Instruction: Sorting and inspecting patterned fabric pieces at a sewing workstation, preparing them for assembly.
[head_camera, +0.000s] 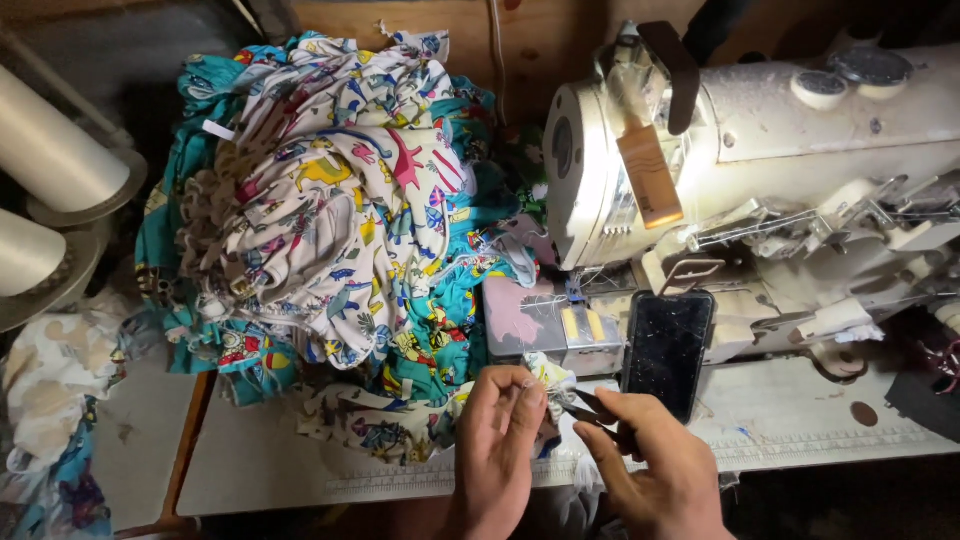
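Dim scene, machine lamp glow, dark corners, slight softness.

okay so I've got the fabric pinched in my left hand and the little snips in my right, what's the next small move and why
Probably close the thread snips on whatever stray thread sits at the pinched edge. The left hand holds the printed fabric right at the tips, and the right hand already aims them there. The thread itself is too small to see.

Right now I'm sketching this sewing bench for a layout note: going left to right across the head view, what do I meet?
White thread cones → heap of printed fabric → left hand pinching cloth → right hand with small snips → dark phone → cream sewing machine.
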